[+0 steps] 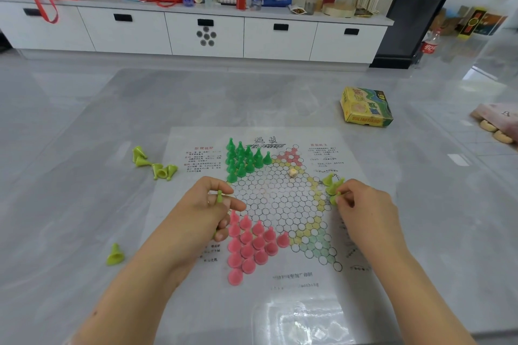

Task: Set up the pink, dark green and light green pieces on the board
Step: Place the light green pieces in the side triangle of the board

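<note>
The paper board (280,283) lies flat on the grey table. Dark green pieces (243,159) fill its far-left star point. Pink pieces (251,246) fill the near-left point. Two light green pieces (332,183) stand at the right point. My right hand (361,204) pinches another light green piece (335,199) at that point. My left hand (208,210) is closed around light green pieces, one (219,196) sticking up between the fingers. Several loose light green pieces (157,166) lie on the table left of the board, and a single one (115,255) lies nearer me.
A small pale die (292,172) sits on the board's middle. A yellow-green game box (365,106) lies at the far right. A pinkish object (499,123) is at the right edge. A white cabinet (196,33) with clutter stands behind.
</note>
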### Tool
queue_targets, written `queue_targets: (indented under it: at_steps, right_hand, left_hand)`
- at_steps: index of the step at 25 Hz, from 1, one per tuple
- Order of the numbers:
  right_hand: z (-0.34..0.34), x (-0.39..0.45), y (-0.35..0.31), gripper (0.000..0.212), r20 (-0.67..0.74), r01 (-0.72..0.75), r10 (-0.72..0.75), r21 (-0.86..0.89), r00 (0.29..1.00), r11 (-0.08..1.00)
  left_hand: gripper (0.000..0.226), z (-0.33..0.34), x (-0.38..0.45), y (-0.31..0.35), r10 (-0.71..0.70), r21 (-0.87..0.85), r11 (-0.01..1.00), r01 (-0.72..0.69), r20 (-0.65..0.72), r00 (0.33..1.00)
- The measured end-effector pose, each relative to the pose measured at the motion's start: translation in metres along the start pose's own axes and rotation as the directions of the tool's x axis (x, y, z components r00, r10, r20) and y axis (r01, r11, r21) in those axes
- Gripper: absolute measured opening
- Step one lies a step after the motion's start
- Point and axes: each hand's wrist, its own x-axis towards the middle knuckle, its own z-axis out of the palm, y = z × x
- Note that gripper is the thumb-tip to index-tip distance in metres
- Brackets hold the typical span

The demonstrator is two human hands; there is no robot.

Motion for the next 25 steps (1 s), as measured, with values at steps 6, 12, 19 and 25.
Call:
queue_targets:
  at_steps: [6, 12, 19, 25]
  right_hand:
    - [-0.017, -0.008, -0.014, 0.009, -0.213, 0.094, -0.070, 0.105, 0.975, 0.990]
    - [-0.008, -0.033, -0.055, 0.013, 0.138, 0.240, -0.350, 0.498, 0.927, 0.833]
    - [0.005, -0.041, -0.071, 0.012, 0.395, 0.045, -0.415, 0.678, 0.820, 0.734]
    - [0.009, -0.049, -0.090, 0.013, 0.442, -0.096, -0.325, 0.701, 0.836, 0.706]
  left_hand:
    - [0.009, 0.003, -0.003, -0.001, 0.071, 0.053, 0.996, -0.076, 0.095, 0.993]
    - [0.034, 0.011, -0.010, 0.003, 0.183, 0.202, 0.951, -0.234, 0.241, 0.953]
    - [0.047, 0.003, -0.002, -0.012, 0.399, 0.542, 0.703, -0.460, 0.234, 0.886]
    - [0.051, -0.004, 0.000, -0.017, 0.450, 0.619, 0.622, -0.480, 0.218, 0.866]
